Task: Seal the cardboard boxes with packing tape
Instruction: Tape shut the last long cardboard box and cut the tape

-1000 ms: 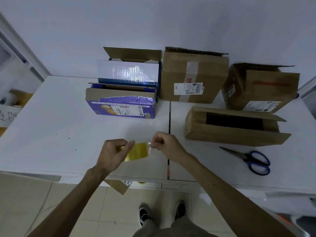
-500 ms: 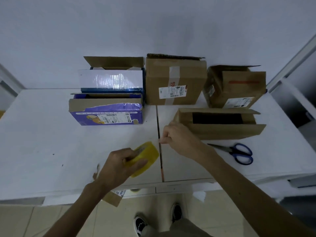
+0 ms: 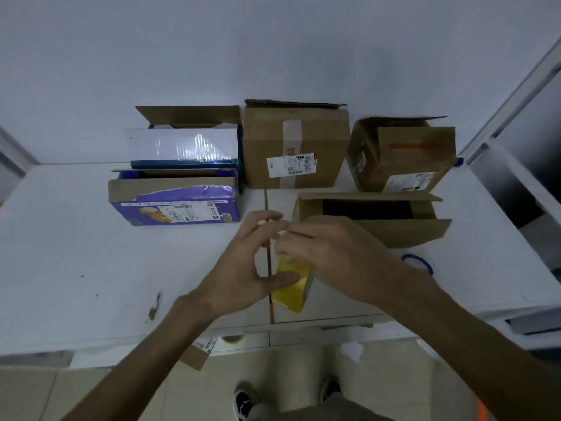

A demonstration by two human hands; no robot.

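Left hand (image 3: pixel 243 268) grips the tape roll (image 3: pixel 290 294) steady while right hand (image 3: pixel 334 256) pinches its top edge, likely freeing the end (box (image 3: pixel 394 233) awaits)

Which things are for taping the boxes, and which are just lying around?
For the job: tape roll, in the left hand and right hand; low open box; purple box; blue-white box; tall taped box; far-right box; scissors.
Lying about: cardboard scrap below the table.
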